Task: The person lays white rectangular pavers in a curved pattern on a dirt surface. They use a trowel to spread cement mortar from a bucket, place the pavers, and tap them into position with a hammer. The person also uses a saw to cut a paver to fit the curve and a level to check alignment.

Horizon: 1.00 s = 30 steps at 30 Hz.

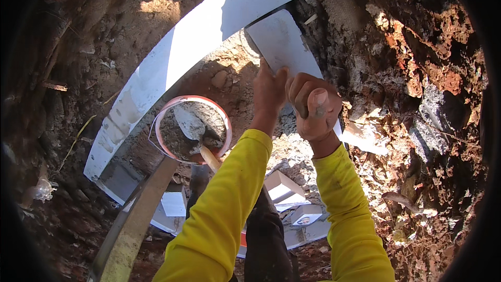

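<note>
A long flat-topped white block (pixel 284 42) lies under my hands, its far end against a curved row of white blocks (pixel 198 31). My left hand (pixel 269 94) is at the block's inner edge, its fingertips gripping that edge. My right hand (pixel 315 104) is closed in a fist just over the block, beside my left. A rounded end shows at the top of the fist; whether it is a thumb or a handle I cannot make out. Left of my forearms stands a bucket (pixel 229 130) of grey mortar (pixel 206 115), with a trowel (pixel 210 157) in it, wooden handle toward me.
A wooden plank (pixel 133 224) slants up to the bucket from the lower left. Cut white block pieces (pixel 284 188) lie near my legs, with another low white wall behind them. Rough reddish-brown soil (pixel 412 167) rises around the blocks, and loose rubble lies inside them.
</note>
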Available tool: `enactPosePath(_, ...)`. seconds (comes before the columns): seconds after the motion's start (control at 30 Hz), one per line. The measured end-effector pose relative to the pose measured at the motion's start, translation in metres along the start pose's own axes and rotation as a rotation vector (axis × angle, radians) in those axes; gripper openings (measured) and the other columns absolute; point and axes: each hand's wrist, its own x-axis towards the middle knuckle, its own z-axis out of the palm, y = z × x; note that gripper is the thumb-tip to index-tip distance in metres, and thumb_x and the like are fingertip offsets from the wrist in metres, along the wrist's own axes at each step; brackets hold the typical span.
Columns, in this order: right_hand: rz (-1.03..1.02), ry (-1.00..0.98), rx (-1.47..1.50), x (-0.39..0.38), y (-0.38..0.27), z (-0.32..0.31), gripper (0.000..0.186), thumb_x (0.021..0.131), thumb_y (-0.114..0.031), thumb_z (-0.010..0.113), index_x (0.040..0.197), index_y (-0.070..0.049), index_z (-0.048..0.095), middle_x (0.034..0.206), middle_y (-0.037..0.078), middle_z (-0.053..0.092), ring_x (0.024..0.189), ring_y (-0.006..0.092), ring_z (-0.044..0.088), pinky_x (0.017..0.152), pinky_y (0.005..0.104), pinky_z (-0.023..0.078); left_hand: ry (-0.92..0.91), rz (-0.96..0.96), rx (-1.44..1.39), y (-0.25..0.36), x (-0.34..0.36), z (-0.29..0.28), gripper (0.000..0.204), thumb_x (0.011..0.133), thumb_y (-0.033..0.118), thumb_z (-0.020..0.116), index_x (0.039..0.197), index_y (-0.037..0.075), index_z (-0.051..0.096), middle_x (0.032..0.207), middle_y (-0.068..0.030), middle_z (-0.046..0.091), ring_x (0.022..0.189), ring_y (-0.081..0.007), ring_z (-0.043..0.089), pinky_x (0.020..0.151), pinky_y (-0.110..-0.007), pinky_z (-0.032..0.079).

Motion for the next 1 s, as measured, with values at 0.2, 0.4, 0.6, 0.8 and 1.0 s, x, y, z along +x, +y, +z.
enactPosePath(0.2,-0.087,0.065,-0.086,0.083,0.077,-0.035,0.048,0.106,-0.023,0.044,0.061,-0.007,0.037,0.059,-0.002,0.032,0.053,0.0081,0.027,0.049,0.0284,0.024,-0.012,-0.071,0.151,0.009,-0.008,0.020,0.049,0.086,0.025,0.060,0.126,-0.003,0.055,0.105,-0.0293,0.067,0.101,-0.0446,0.065,0.086,-0.048,0.051)
enactPosePath(0.4,-0.016,0.226,-0.217,0.005,0.045,0.010,0.033,0.097,-0.015,0.056,0.068,0.000,0.050,0.060,0.011,0.044,0.053,0.0225,0.041,0.051,0.0363,0.036,-0.092,0.132,0.066,-0.046,0.017,-0.011,0.039,0.089,0.024,0.061,0.117,-0.003,0.058,0.103,-0.0241,0.066,0.089,-0.0369,0.068,0.076,-0.044,0.054)
enactPosePath(0.6,0.125,0.364,-0.411,-0.099,0.006,-0.013,0.029,0.097,-0.016,0.053,0.073,0.001,0.054,0.066,0.011,0.049,0.057,0.0251,0.050,0.053,0.0348,0.039,-0.155,-0.240,-0.069,0.030,0.002,0.004,0.042,0.092,0.022,0.056,0.123,-0.006,0.054,0.111,-0.0202,0.063,0.090,-0.0284,0.068,0.063,-0.038,0.064)
enactPosePath(0.8,-0.004,0.554,-0.289,-0.070,0.067,-0.105,0.038,0.102,-0.017,0.050,0.066,-0.007,0.047,0.060,-0.003,0.043,0.051,0.0084,0.032,0.049,0.0261,0.025,-0.145,-0.270,-0.158,0.025,0.001,0.021,0.045,0.090,0.020,0.056,0.126,-0.007,0.051,0.109,-0.0218,0.064,0.086,-0.0302,0.071,0.056,-0.037,0.064)
enactPosePath(1.0,0.029,0.550,0.134,-0.070,0.029,-0.070,0.045,0.106,-0.023,0.043,0.063,-0.009,0.039,0.061,-0.005,0.033,0.054,0.0063,0.027,0.050,0.0274,0.021,-0.062,-0.263,-0.082,0.023,0.007,0.009,0.047,0.088,0.019,0.058,0.126,-0.008,0.048,0.106,-0.0259,0.065,0.076,-0.0328,0.072,0.050,-0.036,0.063)
